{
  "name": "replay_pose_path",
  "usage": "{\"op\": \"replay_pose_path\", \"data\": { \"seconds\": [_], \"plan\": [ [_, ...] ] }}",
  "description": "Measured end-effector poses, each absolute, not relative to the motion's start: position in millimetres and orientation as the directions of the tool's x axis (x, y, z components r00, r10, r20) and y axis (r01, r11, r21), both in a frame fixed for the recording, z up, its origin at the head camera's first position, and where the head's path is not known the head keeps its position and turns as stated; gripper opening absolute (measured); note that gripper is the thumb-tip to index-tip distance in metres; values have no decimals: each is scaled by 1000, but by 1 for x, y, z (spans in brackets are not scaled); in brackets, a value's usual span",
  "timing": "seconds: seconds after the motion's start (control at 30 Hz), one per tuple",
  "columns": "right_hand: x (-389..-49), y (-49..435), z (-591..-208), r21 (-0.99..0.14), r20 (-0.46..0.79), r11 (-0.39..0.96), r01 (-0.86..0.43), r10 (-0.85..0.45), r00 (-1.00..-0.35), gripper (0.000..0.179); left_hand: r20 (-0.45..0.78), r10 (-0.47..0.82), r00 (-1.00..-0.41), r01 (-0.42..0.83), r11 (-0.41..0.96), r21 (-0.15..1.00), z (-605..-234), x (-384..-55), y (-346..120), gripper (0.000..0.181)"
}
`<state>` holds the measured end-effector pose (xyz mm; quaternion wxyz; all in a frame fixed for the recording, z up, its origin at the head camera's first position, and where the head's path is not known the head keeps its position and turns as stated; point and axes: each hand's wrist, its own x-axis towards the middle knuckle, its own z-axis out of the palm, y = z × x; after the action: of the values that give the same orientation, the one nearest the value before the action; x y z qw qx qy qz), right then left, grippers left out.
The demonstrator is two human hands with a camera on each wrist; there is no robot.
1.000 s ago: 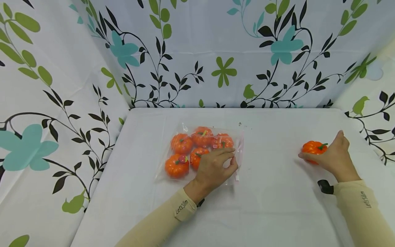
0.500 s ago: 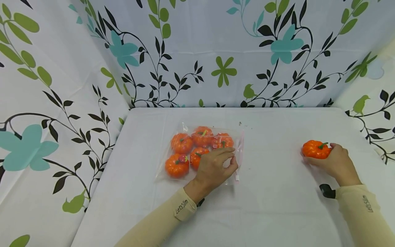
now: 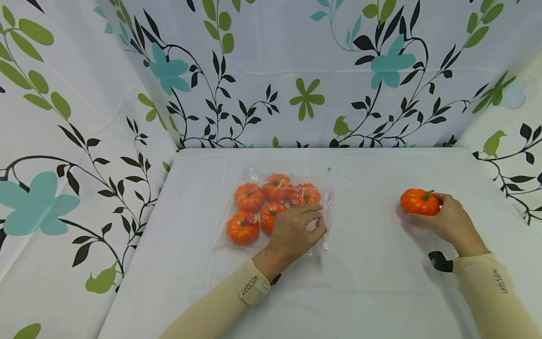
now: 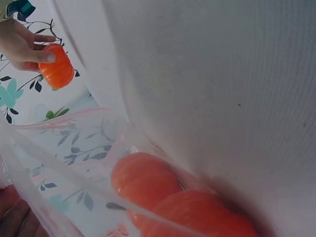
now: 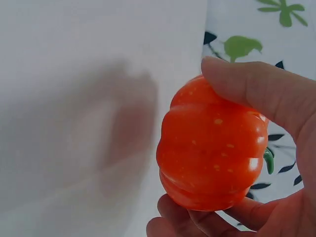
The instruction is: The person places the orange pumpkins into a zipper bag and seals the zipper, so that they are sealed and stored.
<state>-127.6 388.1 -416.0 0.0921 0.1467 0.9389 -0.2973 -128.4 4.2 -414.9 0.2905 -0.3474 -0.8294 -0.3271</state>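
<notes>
My right hand (image 3: 450, 223) grips a small orange toy pumpkin (image 3: 419, 202) with a green stem, thumb on one side and fingers on the other. It is held just above the white table at the right; its shadow (image 5: 131, 128) falls apart from it in the right wrist view. A clear zip bag (image 3: 224, 235) lies at centre-left with several like pumpkins (image 3: 243, 228) inside. My left hand (image 3: 294, 230) pinches the bag's upper layer near its pink-edged mouth (image 3: 331, 202). In the left wrist view, the film (image 4: 59, 165) stands lifted, with pumpkins (image 4: 145, 180) beneath.
A white cloth covers the table (image 3: 368, 282). Leaf-patterned curtains (image 3: 271, 56) rise behind it and along both sides. Small dark marks (image 3: 329, 169) show on the cloth beyond the bag.
My right hand has closed round the pumpkin, lifted it off the table and carried it a little to the left. My left hand and the bag have stayed in place.
</notes>
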Motion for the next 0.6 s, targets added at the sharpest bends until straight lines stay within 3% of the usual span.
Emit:
{"op": "replay_pose_path", "data": {
  "seconds": [0.3,0.6],
  "plan": [
    [-128,334,-402,-627,-251,759,175,15,-968,106,708,380,-595,761,550,344,-416,-128,5,11],
    [-122,274,-398,-758,-187,650,59,-130,-974,90,725,390,-568,776,547,314,-415,-128,4,11]
  ]
}}
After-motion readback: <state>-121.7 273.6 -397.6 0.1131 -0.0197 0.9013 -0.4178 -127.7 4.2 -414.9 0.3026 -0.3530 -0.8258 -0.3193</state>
